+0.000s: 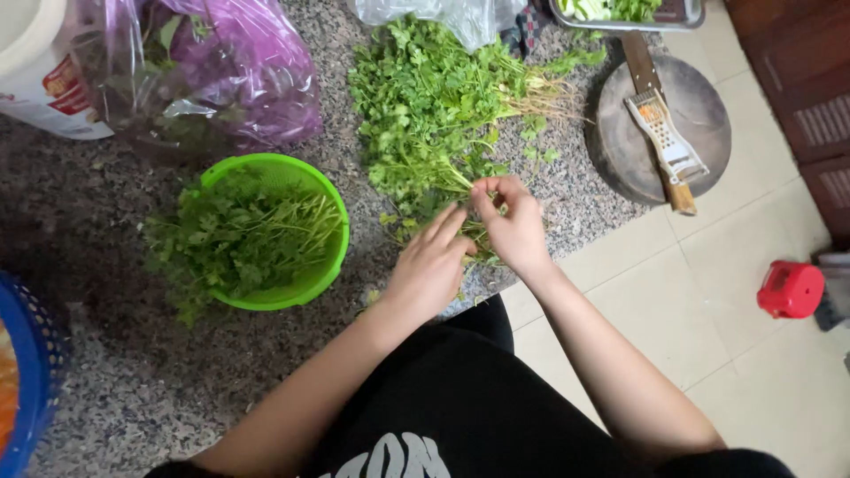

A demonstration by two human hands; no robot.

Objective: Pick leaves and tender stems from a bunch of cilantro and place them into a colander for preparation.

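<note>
A big pile of green leafy herbs with pale roots (443,106) lies on the speckled granite counter (133,389). My right hand (512,226) pinches a few herb stems at the near edge of the pile. My left hand (431,264) rests beside it with fingers extended, touching the same small bunch of stems (478,241). A bright green bowl (305,281) to the left holds picked herb sprigs.
A purple plastic bag of greens (239,71) and a white container (35,71) sit at the back left. A round dark chopping board (699,115) carries a grater-style tool (666,137). A blue basket (27,372) is at the left edge, a red stool (791,289) on the tiled floor.
</note>
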